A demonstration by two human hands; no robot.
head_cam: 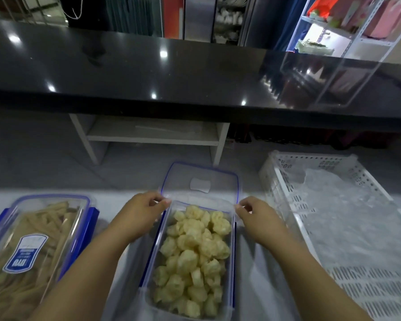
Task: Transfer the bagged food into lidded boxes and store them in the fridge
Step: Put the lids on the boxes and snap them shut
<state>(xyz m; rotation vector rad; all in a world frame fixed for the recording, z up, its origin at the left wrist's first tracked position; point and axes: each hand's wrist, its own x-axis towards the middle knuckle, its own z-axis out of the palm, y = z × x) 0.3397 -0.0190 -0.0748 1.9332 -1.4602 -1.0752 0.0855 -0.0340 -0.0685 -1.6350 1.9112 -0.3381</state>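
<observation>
Blur on lid (215,179); left box (33,239) and crate (276,181) cut off

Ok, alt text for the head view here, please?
The left hand and right hand pinch the near corners of a clear lid tilted over an open box of pale yellow food pieces. A closed box sits left, a white crate right.

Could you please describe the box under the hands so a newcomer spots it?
On the pale worktop below the black counter, look between the lidded box of sticks and the white crate. There stands the clear box, left hand and right hand pinching its lid at the far end. It alone is uncovered, showing round yellow puffs.
</observation>
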